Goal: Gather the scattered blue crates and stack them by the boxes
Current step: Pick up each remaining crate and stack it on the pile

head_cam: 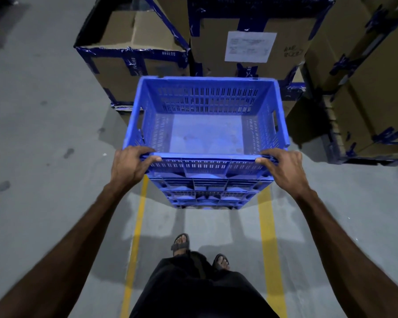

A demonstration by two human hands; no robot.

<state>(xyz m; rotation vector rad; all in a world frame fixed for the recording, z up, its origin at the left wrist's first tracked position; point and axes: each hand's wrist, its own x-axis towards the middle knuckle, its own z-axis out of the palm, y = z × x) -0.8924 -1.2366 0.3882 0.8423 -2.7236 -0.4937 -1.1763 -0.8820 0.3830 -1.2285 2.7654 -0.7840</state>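
Both hands, left hand [130, 162] and right hand [285, 165], grip near rim | slotted blue plastic crate [206, 125] atop stack | rigid, probably light; hold rim corners

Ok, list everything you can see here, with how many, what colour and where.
top crate: one, blue, empty, on the stack, near rim held at both corners
crates beneath: blue, under it on the floor, count unclear
cardboard boxes: several, brown with blue tape, behind and right of the stack
paper label: one, white, on the middle box
floor lines: two, yellow, on the grey floor either side of the person
sandals: two, dark, on the feet
left hand: grips the near-left rim corner
right hand: grips the near-right rim corner
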